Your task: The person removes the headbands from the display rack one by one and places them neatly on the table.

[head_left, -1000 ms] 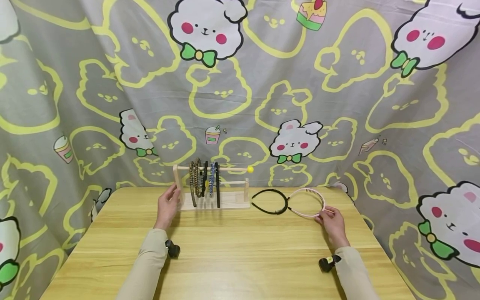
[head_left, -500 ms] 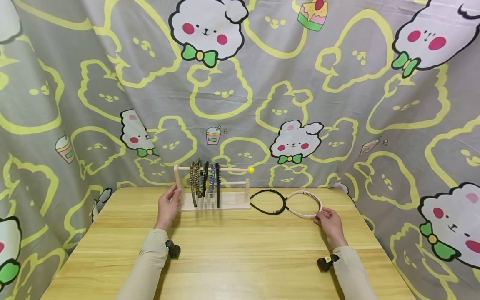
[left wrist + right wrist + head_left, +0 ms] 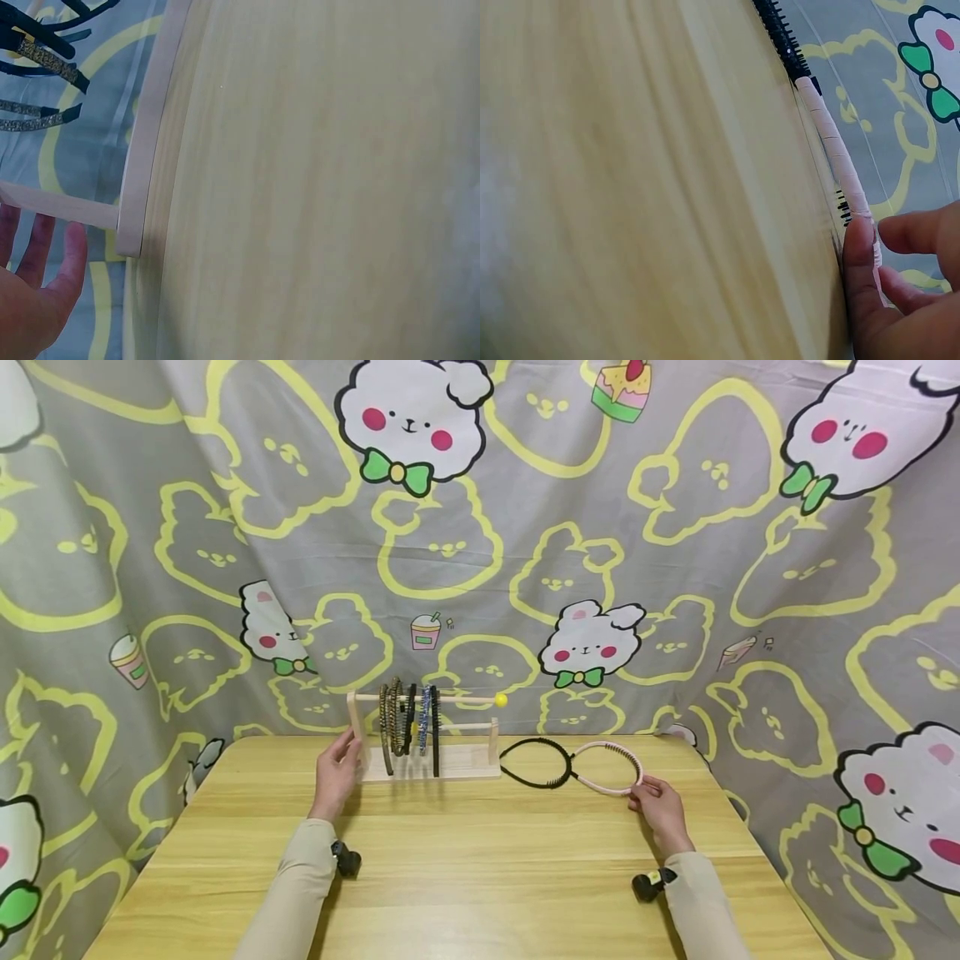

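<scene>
Head view: a person's two bare hands work near the far edge of a pale wooden worktop (image 3: 487, 868). A wooden rack (image 3: 474, 762) stands along that edge, left of its middle. From its upper rod (image 3: 467, 698), tipped with a yellow ball (image 3: 501, 700), hangs a row of headbands: two patterned in gold and black (image 3: 386, 727), a black one (image 3: 410, 718), a blue patterned one (image 3: 424, 718) and another black one nearest the ball.

The left hand (image 3: 337, 775) is at the rack's left end. The left wrist view shows its fingers apart and nearly straight, their tips against the wooden upright (image 3: 64, 208).

Toward the far right corner of the worktop, the right hand (image 3: 662, 806) holds a pink headband (image 3: 835, 146) by its curved right side; the right wrist view shows the thumb and fingers clamped on it. The pink headband lies with its dark tips pointing left, close against the curve of a loose black headband (image 3: 782, 41). That one lies between it and the rack, its open ends just beside the rack's base.

Both sleeves (image 3: 296, 877) are beige, and a small black camera (image 3: 347, 858) sits at each wrist. Behind the worktop hangs a grey curtain (image 3: 465, 572) printed with white cartoon animals and yellow outlines.
</scene>
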Available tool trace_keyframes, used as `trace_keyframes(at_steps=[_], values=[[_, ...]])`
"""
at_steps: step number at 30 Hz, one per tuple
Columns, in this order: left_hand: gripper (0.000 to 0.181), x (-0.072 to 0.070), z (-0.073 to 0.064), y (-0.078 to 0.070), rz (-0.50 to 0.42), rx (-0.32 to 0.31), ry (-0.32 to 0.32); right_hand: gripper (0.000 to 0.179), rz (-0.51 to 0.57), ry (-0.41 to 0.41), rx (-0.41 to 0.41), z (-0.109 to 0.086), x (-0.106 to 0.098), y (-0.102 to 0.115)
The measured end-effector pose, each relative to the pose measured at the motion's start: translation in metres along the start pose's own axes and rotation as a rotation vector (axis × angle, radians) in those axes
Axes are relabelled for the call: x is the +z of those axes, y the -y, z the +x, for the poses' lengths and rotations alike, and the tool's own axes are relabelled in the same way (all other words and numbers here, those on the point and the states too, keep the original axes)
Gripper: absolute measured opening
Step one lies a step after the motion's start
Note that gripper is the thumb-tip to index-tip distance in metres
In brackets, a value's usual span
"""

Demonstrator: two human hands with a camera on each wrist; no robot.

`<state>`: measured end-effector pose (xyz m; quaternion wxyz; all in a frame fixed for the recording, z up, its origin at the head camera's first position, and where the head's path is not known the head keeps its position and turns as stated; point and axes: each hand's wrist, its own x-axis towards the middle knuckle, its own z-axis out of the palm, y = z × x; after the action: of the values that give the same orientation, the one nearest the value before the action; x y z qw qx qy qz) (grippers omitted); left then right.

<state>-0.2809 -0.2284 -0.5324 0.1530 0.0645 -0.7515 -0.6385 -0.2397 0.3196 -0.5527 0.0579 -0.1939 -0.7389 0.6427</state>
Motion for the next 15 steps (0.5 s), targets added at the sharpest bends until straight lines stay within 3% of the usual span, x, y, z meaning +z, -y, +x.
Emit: trace_keyframes(at_steps=[10, 15], values=[[0.049, 0.000, -0.002, -0.002, -0.001, -0.009, 0.009, 0.049, 0.064, 0.015, -0.003, -0.013, 0.005, 0.005], [0.050, 0.000, -0.002, -0.003, 0.006, -0.010, 0.008, 0.042, 0.045, 0.026, -0.097, -0.031, 0.027, 0.027]])
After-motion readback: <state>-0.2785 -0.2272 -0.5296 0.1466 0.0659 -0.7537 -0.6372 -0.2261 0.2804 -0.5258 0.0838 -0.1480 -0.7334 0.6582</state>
